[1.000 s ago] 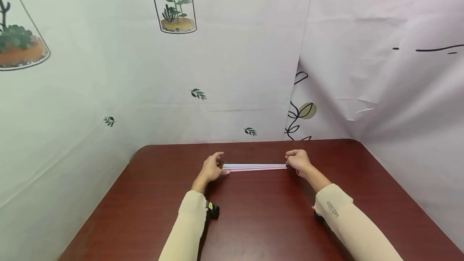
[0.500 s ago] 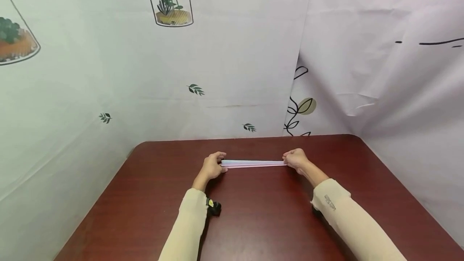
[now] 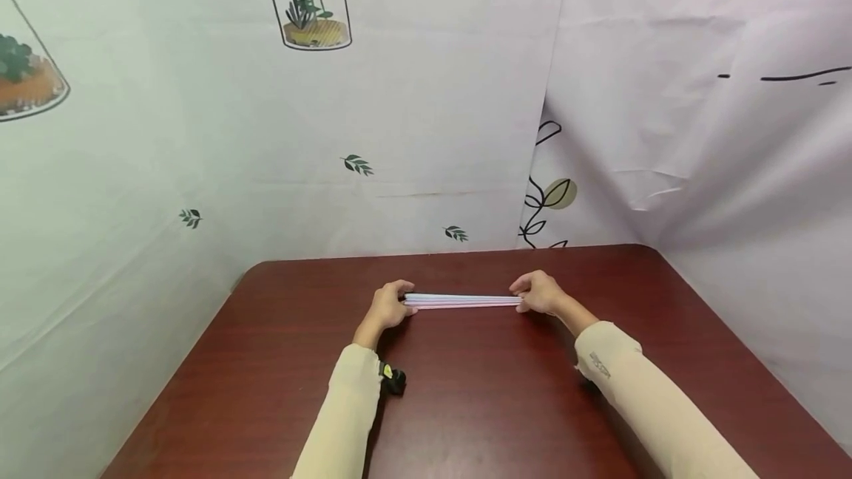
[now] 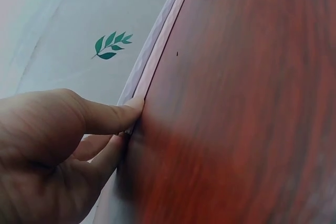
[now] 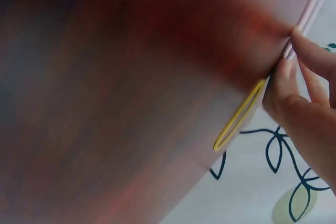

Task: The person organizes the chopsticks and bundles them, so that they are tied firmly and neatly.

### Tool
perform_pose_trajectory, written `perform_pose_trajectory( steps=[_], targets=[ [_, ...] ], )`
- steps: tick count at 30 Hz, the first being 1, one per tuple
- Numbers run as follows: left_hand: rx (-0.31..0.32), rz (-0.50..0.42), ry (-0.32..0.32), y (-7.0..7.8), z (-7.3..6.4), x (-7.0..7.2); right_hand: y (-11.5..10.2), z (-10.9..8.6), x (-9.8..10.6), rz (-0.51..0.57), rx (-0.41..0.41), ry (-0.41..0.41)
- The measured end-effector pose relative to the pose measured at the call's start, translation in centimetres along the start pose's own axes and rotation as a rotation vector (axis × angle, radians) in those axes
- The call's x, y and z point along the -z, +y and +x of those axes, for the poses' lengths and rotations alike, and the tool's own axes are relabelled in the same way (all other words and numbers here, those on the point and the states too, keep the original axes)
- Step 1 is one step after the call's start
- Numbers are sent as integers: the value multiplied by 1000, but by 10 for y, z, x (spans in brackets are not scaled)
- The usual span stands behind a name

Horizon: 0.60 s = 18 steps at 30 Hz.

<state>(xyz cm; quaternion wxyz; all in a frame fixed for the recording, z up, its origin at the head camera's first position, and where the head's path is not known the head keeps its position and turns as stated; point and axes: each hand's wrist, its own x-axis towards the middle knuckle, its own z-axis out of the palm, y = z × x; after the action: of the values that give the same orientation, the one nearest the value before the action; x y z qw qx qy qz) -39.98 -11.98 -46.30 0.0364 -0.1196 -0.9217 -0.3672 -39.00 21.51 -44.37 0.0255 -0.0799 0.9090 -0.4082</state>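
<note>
A bundle of long, thin pastel straws (image 3: 462, 300), white, lavender and pink, lies crosswise near the far side of the table. My left hand (image 3: 389, 305) pinches their left ends, thumb on the near side and fingers behind. In the left wrist view, the thumb of the left hand (image 4: 58, 135) presses against a pink straw (image 4: 167, 30). At the opposite ends, my right hand (image 3: 541, 293) holds the straws between thumb and fingers. A yellow rubber band (image 5: 239, 116) sticks out beside the right hand (image 5: 310, 98) in the right wrist view; how it is held is hidden.
The reddish-brown wooden table (image 3: 466, 405) has rounded far corners. White fabric (image 3: 439, 109) printed with plants hangs behind it and along both sides. A small black device (image 3: 394, 381) sits at my left wrist.
My right hand has shifted slightly left along the straws, and its curled fingers have spread out over their ends. The left hand keeps its grip. The head view has tilted slightly.
</note>
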Motion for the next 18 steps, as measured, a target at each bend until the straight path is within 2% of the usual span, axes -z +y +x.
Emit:
perform_pose_trajectory(
  steps=[6,13,18],
  targets=[
    [-15,15,-4,2,0,-1,4,1,2,-44,37,-32],
    [-33,49,-81,4,-2,-2,5,0,2,-105,92,-77],
    [-69,78,-104,5,-1,0,5,1,2,-128,114,-79]
  ],
)
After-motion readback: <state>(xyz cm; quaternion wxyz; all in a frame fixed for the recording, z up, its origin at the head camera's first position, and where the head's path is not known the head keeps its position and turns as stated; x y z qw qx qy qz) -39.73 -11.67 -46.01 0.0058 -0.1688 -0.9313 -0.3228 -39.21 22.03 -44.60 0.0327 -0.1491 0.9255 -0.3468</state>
